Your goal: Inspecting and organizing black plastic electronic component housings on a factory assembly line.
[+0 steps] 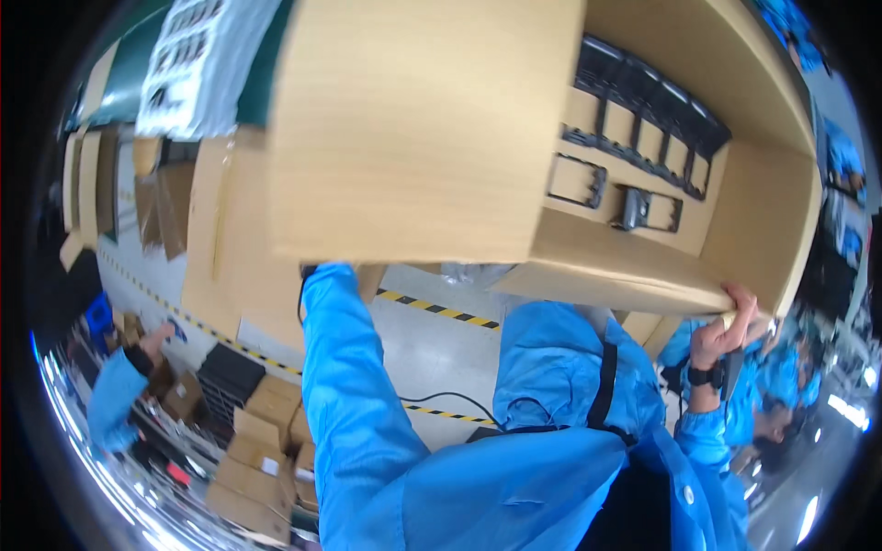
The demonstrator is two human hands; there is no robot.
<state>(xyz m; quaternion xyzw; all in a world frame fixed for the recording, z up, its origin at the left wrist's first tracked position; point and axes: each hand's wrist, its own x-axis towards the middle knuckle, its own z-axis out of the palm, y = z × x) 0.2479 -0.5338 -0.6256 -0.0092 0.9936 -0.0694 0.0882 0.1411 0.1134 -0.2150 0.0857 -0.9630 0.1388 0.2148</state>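
Observation:
A large open cardboard box (770, 197) is tilted in front of me. Inside lie black plastic frames: a long row of them (643, 115) along the far side, plus smaller pieces (648, 209) nearer. A broad cardboard panel (413, 129), slightly blurred, covers the box's left part; whether it is a flap or a loose sheet I cannot tell. My right hand (721, 335) is closed over the near right edge of the box, fingers curled on the rim. My left forearm reaches up behind the panel's lower edge, and the fingers of that hand are hidden.
White trays (188, 69) stand on a green surface at the far left. More cardboard (225, 230) stands left of the panel. Opened cartons (253, 477) and a black crate (230, 376) are at lower left, near another person's arm (119, 395). Yellow-black tape (441, 309) marks the floor.

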